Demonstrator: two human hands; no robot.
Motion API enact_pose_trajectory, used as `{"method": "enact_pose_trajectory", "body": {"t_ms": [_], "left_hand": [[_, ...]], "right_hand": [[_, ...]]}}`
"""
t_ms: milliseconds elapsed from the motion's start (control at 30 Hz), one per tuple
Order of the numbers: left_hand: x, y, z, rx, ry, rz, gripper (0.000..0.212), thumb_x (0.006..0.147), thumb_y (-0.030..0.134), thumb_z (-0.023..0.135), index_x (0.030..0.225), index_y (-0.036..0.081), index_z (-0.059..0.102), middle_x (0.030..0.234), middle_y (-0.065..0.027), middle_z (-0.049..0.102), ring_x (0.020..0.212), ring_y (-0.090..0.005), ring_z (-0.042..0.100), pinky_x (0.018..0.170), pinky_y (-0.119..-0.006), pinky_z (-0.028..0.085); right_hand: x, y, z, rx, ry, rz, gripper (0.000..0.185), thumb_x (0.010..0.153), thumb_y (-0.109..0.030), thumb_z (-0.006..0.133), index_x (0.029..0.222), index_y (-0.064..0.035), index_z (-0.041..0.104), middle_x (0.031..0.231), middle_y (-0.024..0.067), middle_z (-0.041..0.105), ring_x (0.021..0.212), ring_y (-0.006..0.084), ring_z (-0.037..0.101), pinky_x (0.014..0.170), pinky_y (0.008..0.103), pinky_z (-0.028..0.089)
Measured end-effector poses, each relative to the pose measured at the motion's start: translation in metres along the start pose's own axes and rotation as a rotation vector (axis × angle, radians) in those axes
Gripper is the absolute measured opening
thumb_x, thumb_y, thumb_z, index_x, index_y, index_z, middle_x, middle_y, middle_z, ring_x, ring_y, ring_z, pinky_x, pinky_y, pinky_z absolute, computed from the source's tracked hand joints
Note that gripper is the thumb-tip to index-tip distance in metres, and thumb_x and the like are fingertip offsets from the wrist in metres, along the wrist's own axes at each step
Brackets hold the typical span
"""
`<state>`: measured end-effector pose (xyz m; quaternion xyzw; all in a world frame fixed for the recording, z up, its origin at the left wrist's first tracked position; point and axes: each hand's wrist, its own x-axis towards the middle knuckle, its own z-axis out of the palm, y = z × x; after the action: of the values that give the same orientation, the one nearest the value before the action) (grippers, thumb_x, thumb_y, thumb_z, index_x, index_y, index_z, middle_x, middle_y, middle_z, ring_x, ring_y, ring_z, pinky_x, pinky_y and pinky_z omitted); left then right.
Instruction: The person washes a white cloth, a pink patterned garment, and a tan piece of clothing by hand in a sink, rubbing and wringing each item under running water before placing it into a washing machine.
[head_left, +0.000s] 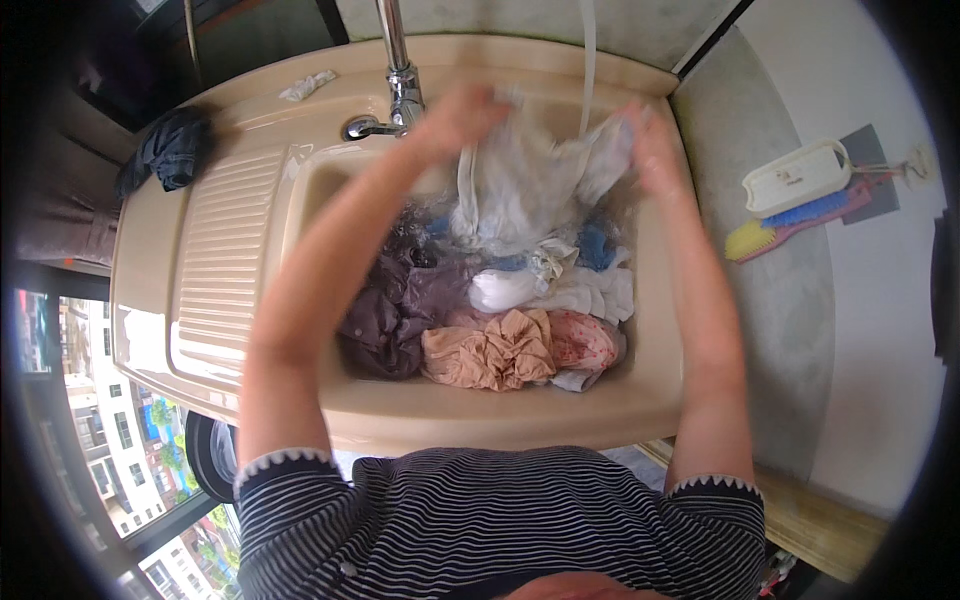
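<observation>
My left hand (472, 116) and my right hand (651, 146) each grip a side of a wet white garment (525, 187), blurred by motion, whose lower part hangs into the water of the beige laundry sink (480, 411). Nearer to me in the basin lie dark purple-grey clothes (386, 315), a white cloth bundle (499, 290), a bunched peach garment (495, 351) and a pink cloth with red spots (585, 341). Blue fabric (594, 247) shows beside the white garment. The fingertips are blurred.
The chrome faucet (405, 94) and a pale hose (589, 67) stand at the back. A ribbed washboard (229, 262) is at left, with dark fabric (176, 146) on the sink's edge and a small white cloth (307, 85) behind. Brushes (795, 214) hang on the right wall.
</observation>
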<state>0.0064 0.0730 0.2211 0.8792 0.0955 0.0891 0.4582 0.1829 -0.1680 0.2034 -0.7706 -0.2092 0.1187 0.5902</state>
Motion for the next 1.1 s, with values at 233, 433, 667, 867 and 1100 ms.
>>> {"method": "enact_pose_trajectory", "body": {"t_ms": [233, 433, 667, 867, 1100], "left_hand": [[-0.047, -0.108, 0.18, 0.49, 0.078, -0.072, 0.033, 0.08, 0.027, 0.052, 0.11, 0.016, 0.06, 0.099, -0.0138, 0.064, 0.088, -0.0344, 0.061, 0.082, -0.042, 0.048], [-0.009, -0.128, 0.143, -0.452, -0.11, -0.5, 0.034, 0.085, 0.03, 0.053, 0.111, 0.009, 0.058, 0.109, -0.0071, 0.061, 0.104, -0.0257, 0.054, 0.091, -0.038, 0.042], [-0.018, -0.123, 0.193, -1.591, 0.162, -0.216, 0.052, 0.083, 0.028, 0.059, 0.124, 0.0, 0.046, 0.114, -0.0101, 0.057, 0.106, -0.02, 0.051, 0.092, -0.036, 0.039], [-0.026, -0.095, 0.146, -0.8, 0.167, -0.426, 0.027, 0.087, 0.018, 0.056, 0.107, 0.0, 0.06, 0.1, -0.0064, 0.064, 0.09, -0.0167, 0.059, 0.078, -0.032, 0.047], [-0.027, -0.018, 0.068, -1.303, 0.137, -0.222, 0.045, 0.086, 0.018, 0.058, 0.126, 0.003, 0.046, 0.104, -0.0077, 0.06, 0.093, -0.0197, 0.058, 0.083, -0.033, 0.046]], "right_hand": [[-0.053, 0.229, 0.075, -0.186, -0.045, 0.206, 0.037, 0.088, -0.036, 0.044, 0.103, -0.0089, 0.065, 0.099, 0.0161, 0.064, 0.101, 0.0244, 0.058, 0.087, 0.0341, 0.042], [-0.016, 0.193, 0.039, -0.996, -0.363, -0.014, 0.039, 0.086, -0.041, 0.048, 0.098, -0.008, 0.066, 0.099, 0.0151, 0.065, 0.092, 0.0292, 0.061, 0.08, 0.0383, 0.047], [-0.072, 0.113, 0.106, -0.535, -0.193, -0.066, 0.018, 0.082, -0.026, 0.059, 0.094, -0.0136, 0.063, 0.09, 0.0148, 0.064, 0.085, 0.0331, 0.06, 0.071, 0.0407, 0.047], [-0.049, 0.134, 0.071, -0.76, -0.062, 0.035, 0.026, 0.089, -0.032, 0.049, 0.087, -0.0101, 0.063, 0.086, 0.0143, 0.064, 0.079, 0.0361, 0.059, 0.067, 0.0426, 0.047], [-0.041, 0.029, 0.027, 0.408, 0.065, -0.04, 0.035, 0.092, -0.032, 0.052, 0.087, -0.0001, 0.064, 0.077, 0.0013, 0.063, 0.068, 0.0071, 0.055, 0.06, 0.0255, 0.044]]}}
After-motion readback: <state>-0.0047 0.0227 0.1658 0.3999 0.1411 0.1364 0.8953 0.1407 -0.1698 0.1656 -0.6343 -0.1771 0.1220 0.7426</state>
